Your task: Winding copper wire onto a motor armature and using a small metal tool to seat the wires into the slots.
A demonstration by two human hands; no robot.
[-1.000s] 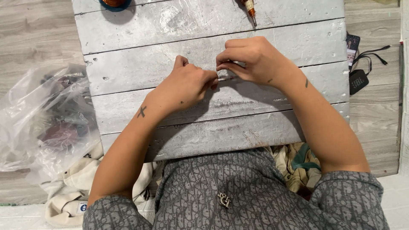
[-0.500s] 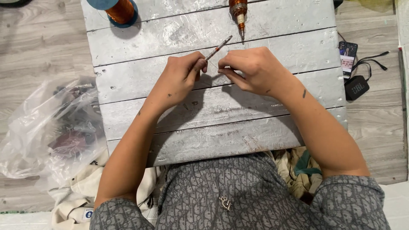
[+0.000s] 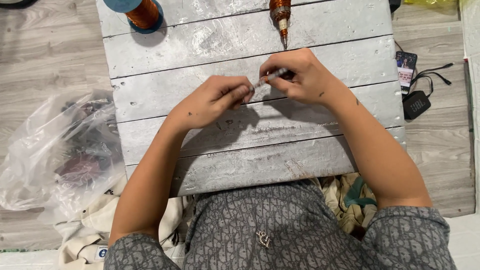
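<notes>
Silver stick, mostly buried in your fingers
Your left hand and right hand both pinch it; its ends are hidden.

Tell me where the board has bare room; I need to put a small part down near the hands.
The planks between the forearms, from the left hand and right hand to the near edge of the grey board, are bare. So is the right part, toward the phone. The far edge is crowded: copper wire spool and second spool.

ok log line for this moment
left hand: pinches thin rod | right hand: grips its other end | copper spool: apart, far edge
</notes>
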